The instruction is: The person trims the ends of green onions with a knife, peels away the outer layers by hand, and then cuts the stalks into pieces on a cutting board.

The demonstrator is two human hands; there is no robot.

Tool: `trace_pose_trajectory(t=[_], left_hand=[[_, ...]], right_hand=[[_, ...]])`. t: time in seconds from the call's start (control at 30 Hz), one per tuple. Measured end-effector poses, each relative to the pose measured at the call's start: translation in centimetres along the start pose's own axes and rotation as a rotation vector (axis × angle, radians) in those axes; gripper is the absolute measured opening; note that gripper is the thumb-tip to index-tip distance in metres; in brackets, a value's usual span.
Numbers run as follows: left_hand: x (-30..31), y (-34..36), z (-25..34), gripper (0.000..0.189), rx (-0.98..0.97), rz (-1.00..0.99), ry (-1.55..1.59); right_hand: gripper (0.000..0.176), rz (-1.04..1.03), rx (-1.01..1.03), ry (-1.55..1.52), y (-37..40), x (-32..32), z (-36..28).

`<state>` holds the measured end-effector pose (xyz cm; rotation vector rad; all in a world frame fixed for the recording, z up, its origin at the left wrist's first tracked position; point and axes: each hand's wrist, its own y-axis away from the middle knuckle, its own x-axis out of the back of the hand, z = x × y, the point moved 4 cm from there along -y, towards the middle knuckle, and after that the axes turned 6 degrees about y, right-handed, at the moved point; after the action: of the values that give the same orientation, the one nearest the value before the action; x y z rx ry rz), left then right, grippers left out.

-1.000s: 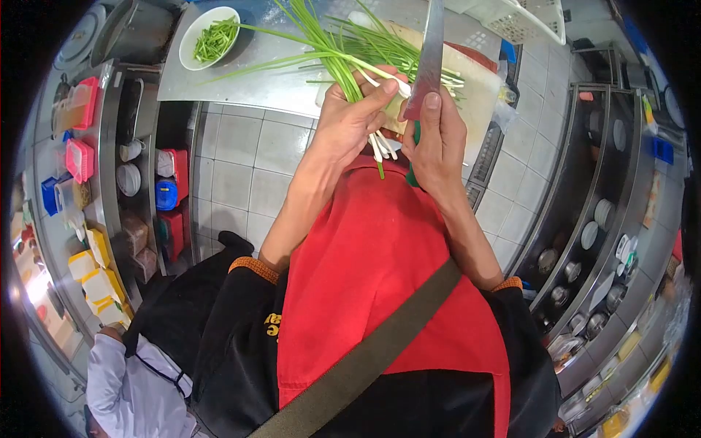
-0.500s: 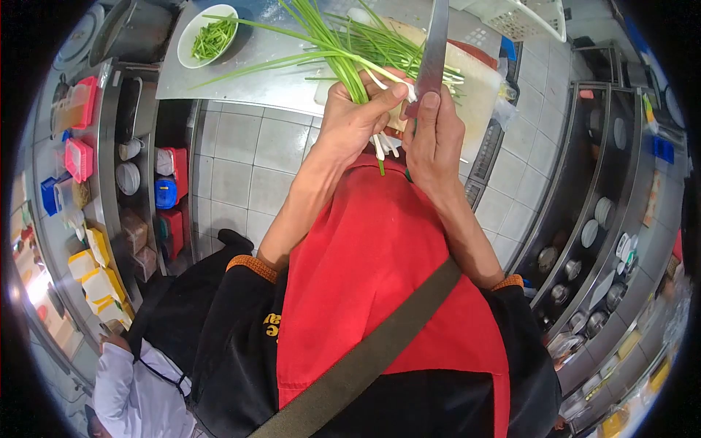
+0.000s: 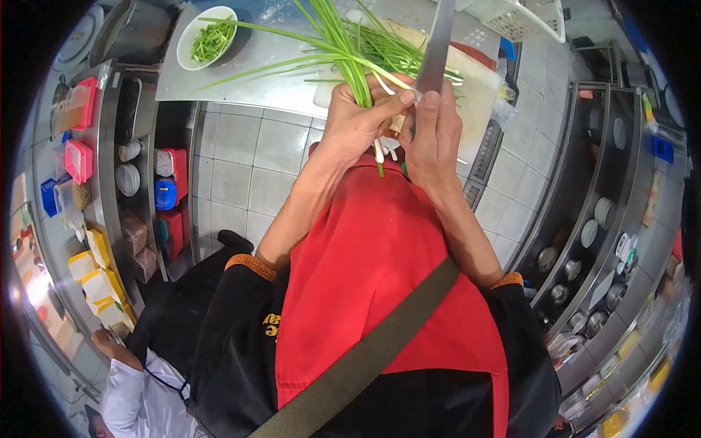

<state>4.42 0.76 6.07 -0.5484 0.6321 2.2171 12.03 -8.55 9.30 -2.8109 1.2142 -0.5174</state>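
My left hand (image 3: pixel 359 120) is closed round a bunch of spring onions (image 3: pixel 343 62), their green leaves fanning up and left and white ends poking out below. In my right hand (image 3: pixel 432 139) is a knife (image 3: pixel 437 47), its blade pointing up and its handle mostly hidden by my fingers. The knife's heel and my right thumb meet the white end of one spring onion beside my left thumb. More spring onions (image 3: pixel 391 45) lie behind my hands on a white cutting board (image 3: pixel 478 95).
A white bowl (image 3: pixel 188 51) of cut green pieces stands on the metal table (image 3: pixel 255 84) at left. A white plastic basket (image 3: pixel 526 18) is at upper right. Shelves (image 3: pixel 577 219) with dishes line the right side. Another person (image 3: pixel 139 394) is at lower left.
My hands have drawn slightly closer together, with the knife's heel now at the onion end by my left thumb. The other person's arm at lower left has shifted.
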Motion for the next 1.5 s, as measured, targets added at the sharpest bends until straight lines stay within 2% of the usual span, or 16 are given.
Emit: trace_pose_trajectory(t=[0.13,0.27,0.33,0.47,0.6,0.67,0.83,0.93,1.0,1.03,1.13,1.2,1.23,1.3,1.4,1.5], left_hand=[[0.8,-0.1,0.2,0.025,-0.015,0.019,-0.005],[1.4,-0.4,-0.3,0.029,0.039,0.074,-0.063],[1.8,-0.9,-0.5,0.028,0.086,0.052,-0.089],[3.8,-1.7,-1.3,0.034,0.118,-0.02,0.004],[6.8,-3.0,-4.4,0.029,0.244,0.007,0.159],[8.6,-3.0,-5.7,0.021,0.322,0.144,0.222],[8.4,-1.8,-4.1,0.021,0.306,0.241,0.162],[8.4,-0.9,-2.2,0.021,0.246,0.151,0.143],[8.3,-0.1,-1.2,0.02,0.246,0.168,0.212],[8.7,0.0,-1.5,0.023,0.237,0.118,0.292],[8.6,0.3,-1.3,0.024,0.2,0.087,0.342],[8.1,0.4,-1.2,0.024,0.188,0.078,0.322],[8.0,0.5,-1.1,0.024,0.173,0.071,0.304],[7.8,0.5,-0.9,0.024,0.173,0.041,0.262],[7.4,0.6,-1.0,0.025,0.168,0.016,0.167],[6.8,1.1,-0.6,0.027,0.157,0.058,0.087]], right_hand=[[0.03,0.07,-0.057,0.074,-0.4,0.6,0.3],[0.021,0.042,-0.22,-0.073,-1.1,1.3,0.3],[0.018,-0.015,-0.459,-0.221,-1.5,1.8,1.9],[0.017,0.189,-0.445,-0.164,-3.1,3.1,4.2],[0.02,0.138,-0.357,0.207,-5.6,6.2,9.8],[0.022,0.116,-0.372,0.322,-6.2,7.3,13.1],[0.027,0.098,-0.313,0.502,-6.7,7.7,13.0],[0.027,0.038,-0.335,0.645,-6.6,7.5,12.4],[0.028,0.205,-0.077,0.732,-6.4,7.2,10.8],[0.028,0.204,-0.076,0.73,-6.4,6.8,10.3],[0.03,0.133,-0.097,0.483,-5.9,4.9,7.9],[0.028,-0.09,-0.155,0.244,-5.6,2.3,6.1],[0.028,-0.086,-0.157,0.242,-5.4,1.6,4.8],[0.026,-0.269,-0.422,0.012,-4.9,-0.6,3.6],[0.026,-0.34,-0.545,-0.269,-4.8,-2.7,3.1],[0.029,-0.339,-0.563,-0.338,-5.0,-3.1,2.7]])
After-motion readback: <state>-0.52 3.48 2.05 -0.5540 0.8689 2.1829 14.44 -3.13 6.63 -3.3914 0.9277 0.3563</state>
